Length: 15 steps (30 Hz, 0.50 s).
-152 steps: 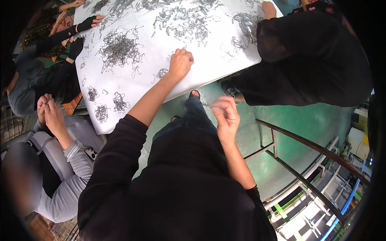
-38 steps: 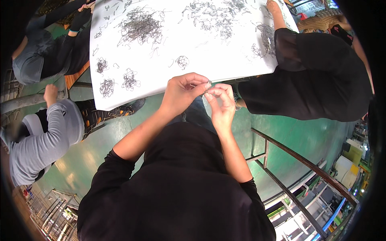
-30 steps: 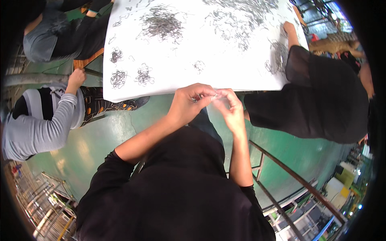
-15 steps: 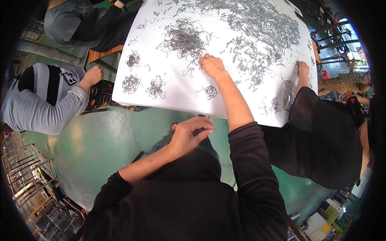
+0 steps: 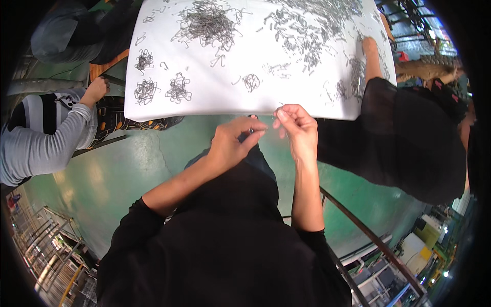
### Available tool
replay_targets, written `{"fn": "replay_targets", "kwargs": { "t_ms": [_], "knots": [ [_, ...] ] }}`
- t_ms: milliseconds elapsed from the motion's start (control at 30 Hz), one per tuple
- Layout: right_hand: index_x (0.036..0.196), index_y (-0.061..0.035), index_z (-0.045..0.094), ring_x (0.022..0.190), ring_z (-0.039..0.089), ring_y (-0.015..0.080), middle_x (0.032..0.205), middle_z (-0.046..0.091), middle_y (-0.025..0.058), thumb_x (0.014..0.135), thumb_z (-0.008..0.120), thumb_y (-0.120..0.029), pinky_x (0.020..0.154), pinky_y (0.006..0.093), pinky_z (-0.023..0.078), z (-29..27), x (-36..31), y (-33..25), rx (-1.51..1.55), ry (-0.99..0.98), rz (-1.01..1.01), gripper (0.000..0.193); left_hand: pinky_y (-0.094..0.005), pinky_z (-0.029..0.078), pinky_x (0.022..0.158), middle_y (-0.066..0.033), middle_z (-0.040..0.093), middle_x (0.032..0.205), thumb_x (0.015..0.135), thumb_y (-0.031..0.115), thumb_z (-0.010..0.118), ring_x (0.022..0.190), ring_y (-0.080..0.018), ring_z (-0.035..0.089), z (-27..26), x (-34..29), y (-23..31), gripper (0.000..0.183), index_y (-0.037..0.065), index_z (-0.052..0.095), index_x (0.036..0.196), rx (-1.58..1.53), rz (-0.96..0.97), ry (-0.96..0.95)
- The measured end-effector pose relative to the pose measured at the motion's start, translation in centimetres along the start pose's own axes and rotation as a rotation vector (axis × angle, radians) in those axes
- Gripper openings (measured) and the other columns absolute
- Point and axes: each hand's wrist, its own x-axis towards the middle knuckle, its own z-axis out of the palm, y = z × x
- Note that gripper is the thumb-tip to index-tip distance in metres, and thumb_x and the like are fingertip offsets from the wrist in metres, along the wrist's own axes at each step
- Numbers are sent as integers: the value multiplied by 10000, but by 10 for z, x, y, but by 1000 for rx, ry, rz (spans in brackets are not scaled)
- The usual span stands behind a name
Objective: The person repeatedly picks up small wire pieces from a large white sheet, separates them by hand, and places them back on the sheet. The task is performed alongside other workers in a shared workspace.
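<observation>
One left hand, narrow around indistinct dark bits; right hand, grip unclear; wire pile cropped above

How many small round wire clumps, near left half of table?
4: corner clump, second clump right of it, third clump beyond it, fourth clump beyond the left hand. None looks hidden.

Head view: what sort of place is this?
Likely a workshop or factory floor: a white-covered table spread with piles of bent wire pieces, co-workers around it, and a green floor with a sheen.
</observation>
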Motion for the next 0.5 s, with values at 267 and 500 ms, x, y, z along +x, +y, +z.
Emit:
{"fn": "replay_targets", "kwargs": {
  "t_ms": [267,500],
  "knots": [
    [875,-7,641,912,515,102,1010,545,22,847,675,-37,785,234,436,11,-46,10,121,156,-185,53,-266,518,654,-66,695,883,802,-5,672,754,-158,652,10,3,11,195,52,689,987,-10,98,-30],
    [858,-6,622,891,502,102,1016,522,36,862,673,-71,749,236,441,14,-46,8,55,305,-271,83,-260,513,652,-64,695,894,800,-1,670,774,-151,661,23,10,14,222,68,687,1010,4,77,-26]
  ]
}}
